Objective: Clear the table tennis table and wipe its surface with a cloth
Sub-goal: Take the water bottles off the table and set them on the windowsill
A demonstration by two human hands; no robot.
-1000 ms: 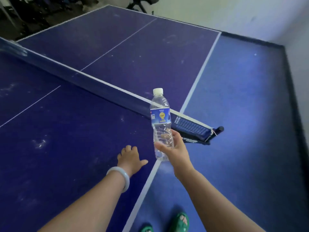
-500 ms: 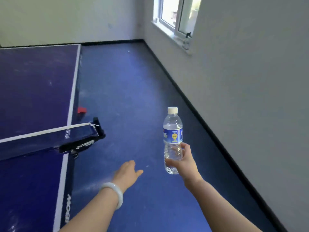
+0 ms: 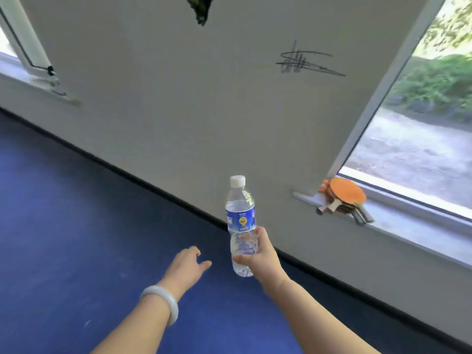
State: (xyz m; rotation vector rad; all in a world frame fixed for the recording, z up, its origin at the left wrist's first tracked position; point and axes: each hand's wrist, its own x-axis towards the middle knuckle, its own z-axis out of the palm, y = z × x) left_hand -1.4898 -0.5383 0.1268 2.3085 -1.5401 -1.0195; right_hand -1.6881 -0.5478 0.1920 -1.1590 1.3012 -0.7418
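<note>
A clear water bottle (image 3: 240, 215) with a white cap and a blue label stands upright in the air, and my right hand (image 3: 260, 258) grips its lower half. My left hand (image 3: 187, 264) hovers to the left of it over the blue floor, fingers relaxed and holding nothing; a pale bangle sits on that wrist. The table tennis table is out of the frame. No cloth shows.
A white wall (image 3: 178, 111) with a black scribble faces me. To the right, a window sill (image 3: 398, 223) carries a stack of orange table tennis paddles (image 3: 344, 198). Another window (image 3: 15, 44) is at far left. Blue floor (image 3: 63, 226) lies below.
My view has swung right, away from the table and net, to the wall and the window sill. The bottle stays upright in my right hand; my left hand has left the table.
</note>
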